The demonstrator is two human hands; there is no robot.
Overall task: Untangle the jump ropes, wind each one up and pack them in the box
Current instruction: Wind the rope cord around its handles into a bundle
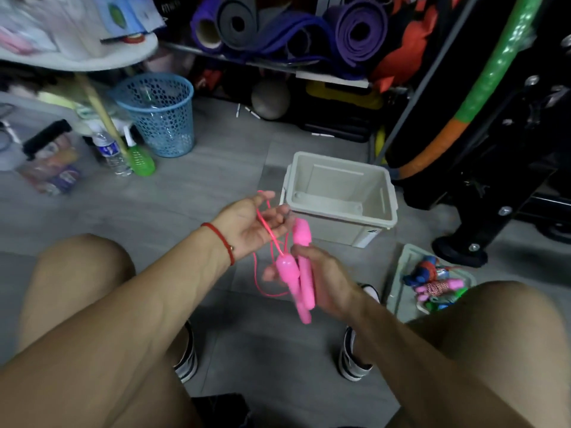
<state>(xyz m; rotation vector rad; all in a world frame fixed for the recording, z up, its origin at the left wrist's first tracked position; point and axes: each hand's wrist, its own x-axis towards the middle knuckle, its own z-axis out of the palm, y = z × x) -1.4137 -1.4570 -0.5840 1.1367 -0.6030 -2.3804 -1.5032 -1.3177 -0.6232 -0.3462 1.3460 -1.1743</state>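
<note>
Head view, looking down between the seated person's knees at a grey tiled floor (216, 186). The left hand (256, 223) is held palm up, its fingers (279, 213) relaxed and nearly straight, with the thin cord of a pink jump rope (272, 242) draped across the palm and looped over the thumb side. The right hand (321, 273) grips the rope's two pink handles (301, 273) together, fingers curled round them, directly below and just beside the left hand; loose cord hangs in a loop beneath both. An open, light grey plastic box (340, 199) stands on the floor just beyond the hands. At lower right, a pale green lid or tray (404, 273) holds further jump ropes (435, 285) in mixed colours, partly hidden by the right knee. A blue mesh wastebasket (160, 115) and rolled exercise mats (296, 26) occupy the background.
</note>
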